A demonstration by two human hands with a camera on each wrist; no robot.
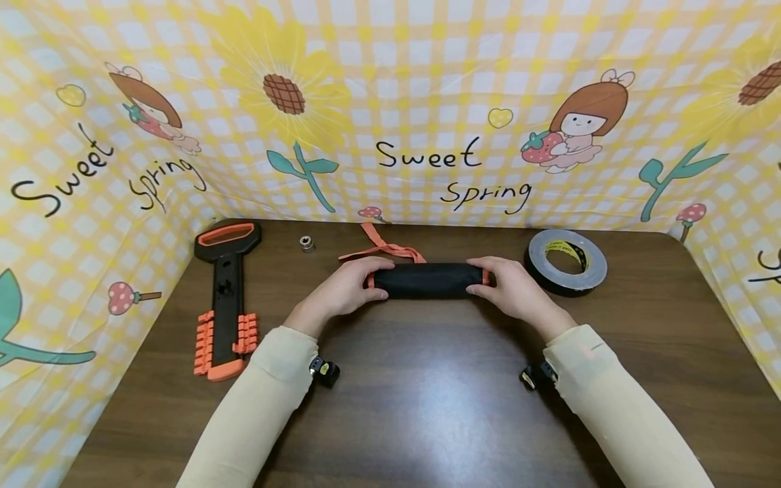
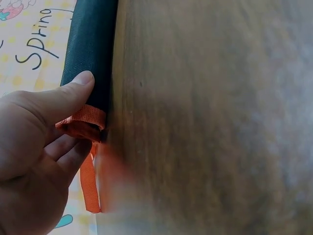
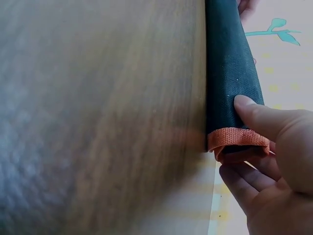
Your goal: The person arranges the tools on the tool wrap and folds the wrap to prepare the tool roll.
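Note:
A rolled-up black fabric tool roll (image 1: 430, 280) with orange edging lies crosswise on the table in the head view. My left hand (image 1: 348, 288) grips its left end, thumb on the near side and fingers round the far side. At the right end, my right hand (image 1: 512, 288) holds it the same way. An orange tie strap (image 1: 393, 249) trails loose behind the roll. The left wrist view shows my thumb pressed on the black cloth (image 2: 93, 49) above the orange hem. In the right wrist view the orange-trimmed end (image 3: 237, 137) sits between thumb and fingers.
To the left lies a black tool with a loop handle and orange toothed sides (image 1: 227, 298). A small metal socket (image 1: 307, 244) stands near the back edge. A roll of tape (image 1: 594, 261) lies right of my right hand. Patterned cloth (image 1: 427, 102) walls the back and sides.

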